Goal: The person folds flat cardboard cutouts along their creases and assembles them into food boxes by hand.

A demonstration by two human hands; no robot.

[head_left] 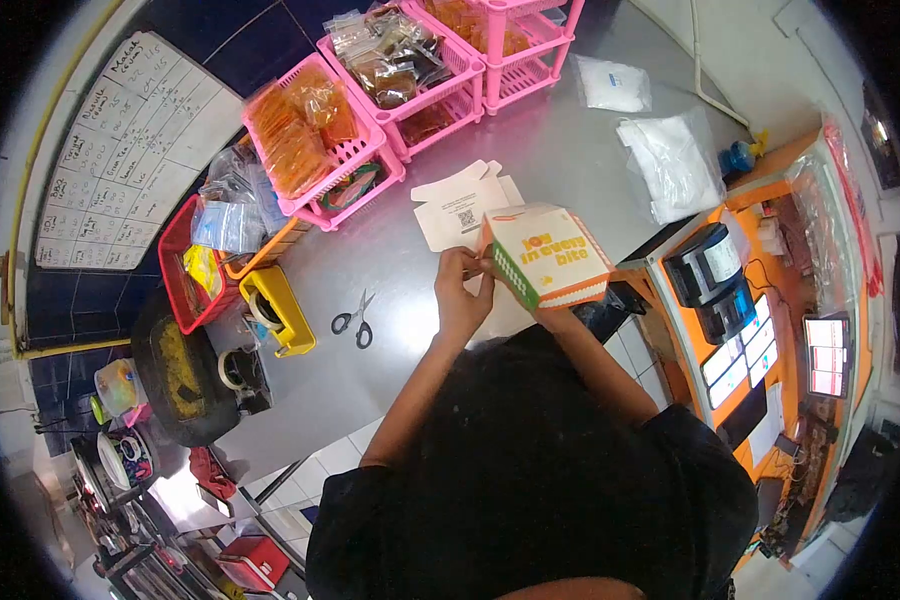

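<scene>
A printed cardboard box (553, 255), white with orange and green sides, is held near the table's front edge. My left hand (463, 295) pinches the box's left corner between its fingers. Under the box's right part lies my right hand (558, 318), mostly hidden by the cardboard, so its fingers do not show. Behind the box an unfolded white carton (460, 207) with a printed code rests flat on the metal table (410, 290). Black-handled scissors (355, 322) lie open to the left of my left hand.
Pink baskets (370, 140) with filled packets stand at the back. A yellow tape dispenser (292, 318) and a red basket (175, 270) are at left. White plastic packs (670, 165) lie at back right, near a black card machine (710, 275) on an orange shelf.
</scene>
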